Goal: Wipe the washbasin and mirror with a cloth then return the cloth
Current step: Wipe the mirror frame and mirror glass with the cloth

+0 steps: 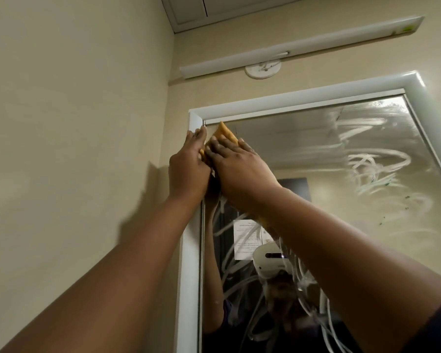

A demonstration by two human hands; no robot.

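I judge this a washroom: cream tiled walls [74, 98], a white-framed wall mirror [303, 154] streaked with cleaning smears, a white tube light fitting [301, 47] mounted above it, panelled ceiling [214, 8] overhead.

Long white tube light fixture [301, 45] high on beige wall [74, 98]; round white ceiling-rose fitting [262, 69], possibly a junction cover, just below.

Glossy streak-smeared glass mirror [303, 154] in smooth white plastic frame [290, 96]; soft matt orange cloth [224, 135]; matt beige wall [74, 98].
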